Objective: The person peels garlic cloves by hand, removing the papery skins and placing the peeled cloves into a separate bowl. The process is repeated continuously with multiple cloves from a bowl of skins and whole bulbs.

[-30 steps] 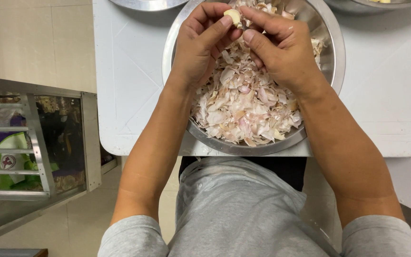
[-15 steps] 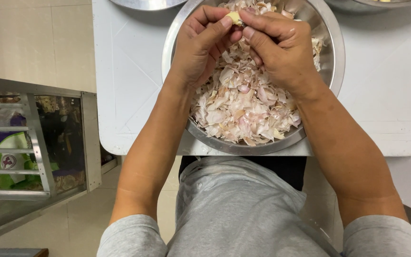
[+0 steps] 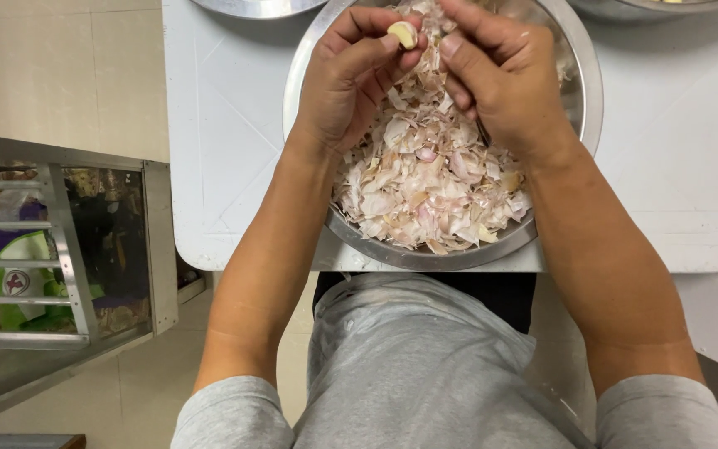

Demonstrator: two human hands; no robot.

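Observation:
My left hand (image 3: 351,79) pinches a pale peeled garlic clove (image 3: 403,33) between thumb and fingertips, over a wide steel bowl (image 3: 558,50). Heaped in the bowl are pinkish-white garlic skins (image 3: 425,183). My right hand (image 3: 504,83) hovers just right of the clove with its fingers curled; its fingertips are close to the clove but apart from it. A thin dark blade of what looks like a small knife (image 3: 483,133) pokes out below that palm. Both hands are above the far half of the bowl.
The bowl stands on a white table (image 3: 226,125) whose near edge is at my lap. Rims of two more steel bowls (image 3: 255,7) show at the far edge. A metal-framed glass cabinet (image 3: 68,258) stands on the tiled floor to the left.
My right fingers have come off the clove and drawn slightly right. The clove now shows more plainly in my left fingertips.

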